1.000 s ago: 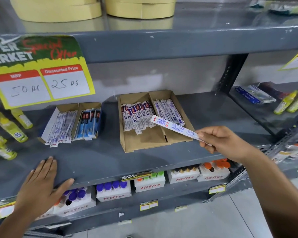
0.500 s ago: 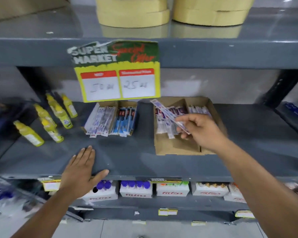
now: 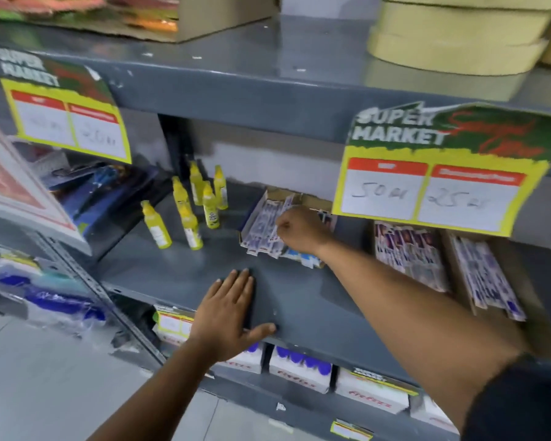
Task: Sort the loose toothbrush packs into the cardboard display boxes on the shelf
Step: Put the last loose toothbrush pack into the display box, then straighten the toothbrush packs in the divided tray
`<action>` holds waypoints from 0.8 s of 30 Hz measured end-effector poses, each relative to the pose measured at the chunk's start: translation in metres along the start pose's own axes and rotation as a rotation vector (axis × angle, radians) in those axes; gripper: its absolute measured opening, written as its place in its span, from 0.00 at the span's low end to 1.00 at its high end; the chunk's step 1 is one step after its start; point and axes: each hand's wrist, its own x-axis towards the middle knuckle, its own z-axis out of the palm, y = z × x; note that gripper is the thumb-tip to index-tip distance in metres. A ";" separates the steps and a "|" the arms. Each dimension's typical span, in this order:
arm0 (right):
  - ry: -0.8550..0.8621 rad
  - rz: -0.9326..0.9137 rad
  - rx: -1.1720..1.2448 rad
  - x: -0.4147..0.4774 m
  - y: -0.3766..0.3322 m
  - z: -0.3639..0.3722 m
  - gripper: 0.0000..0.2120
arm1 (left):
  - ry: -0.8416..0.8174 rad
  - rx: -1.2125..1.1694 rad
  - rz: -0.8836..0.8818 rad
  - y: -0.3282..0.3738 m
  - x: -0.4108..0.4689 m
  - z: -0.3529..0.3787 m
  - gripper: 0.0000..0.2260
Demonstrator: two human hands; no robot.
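Grey metal shelving [image 3: 299,300] fills the view, its painted boards scuffed and faintly glossy under soft overhead light. Above the grip runs the upper shelf [image 3: 268,74], with a pale plastered wall [image 3: 255,160] showing behind it. Below and left of the grip, a slotted steel upright [image 3: 86,275] slants down toward a light tiled floor [image 3: 45,393].

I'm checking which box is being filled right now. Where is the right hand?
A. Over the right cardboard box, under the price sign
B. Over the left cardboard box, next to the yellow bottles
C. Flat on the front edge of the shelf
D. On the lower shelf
B: the right hand is closed around a toothbrush pack over the left cardboard box, with the yellow bottles beside it; the left hand lies flat on the shelf.
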 end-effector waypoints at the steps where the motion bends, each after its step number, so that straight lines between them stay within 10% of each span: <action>1: -0.001 -0.009 -0.026 0.005 0.000 0.002 0.14 | -0.002 0.000 0.006 0.001 0.000 0.001 0.48; 10: -0.192 0.134 -0.231 0.022 0.014 0.015 0.17 | 0.009 0.004 0.040 -0.003 0.000 0.003 0.46; 19: 0.306 0.021 -0.343 -0.109 0.074 0.007 0.23 | -0.016 0.029 0.035 -0.003 0.001 0.007 0.46; 24: 0.230 0.248 -0.215 -0.136 0.087 0.030 0.30 | -0.033 0.050 0.055 -0.006 0.000 0.011 0.47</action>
